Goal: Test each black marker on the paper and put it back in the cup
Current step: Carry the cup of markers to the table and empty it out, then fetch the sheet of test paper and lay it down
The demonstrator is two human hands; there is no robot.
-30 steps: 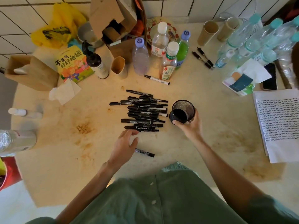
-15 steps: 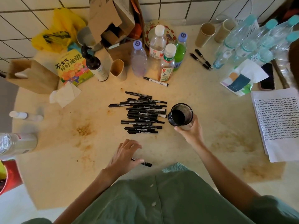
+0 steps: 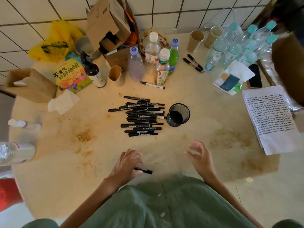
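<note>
White wall tiles run along the far edge of the stained cream table (image 3: pixel 189 145) where I sit, green cloth over my lap at the near edge.

My left hand (image 3: pixel 126 165) is low on the table close to me, fingers curled down over one black marker (image 3: pixel 144 171); its capped end sticks out to the right of my thumb, so this grip is closed around that marker. My right hand (image 3: pixel 200 157) hovers just above the table to the right of it, fingers loosely spread and slightly bent, holding nothing and touching nothing.

Farther out, in the middle of the table, lies the pile of black markers (image 3: pixel 141 118), most of them lying roughly parallel, left to right. Just beside the pile's right end stands the black mesh cup (image 3: pixel 178 114), upright; I can see down to its dark bottom, and no marker shows in it. The paper (image 3: pixel 271 117), covered in rows of black wavy test lines, lies well off to my right near the table edge.

Along the back stand several plastic bottles (image 3: pixel 153 58), a white-barrelled marker (image 3: pixel 152 85) lying before them, a dark pump bottle (image 3: pixel 93 71), paper cups (image 3: pixel 196 40), a torn cardboard box (image 3: pixel 107 25), a yellow bag (image 3: pixel 54 41) and a colourful book (image 3: pixel 71 74).
</note>
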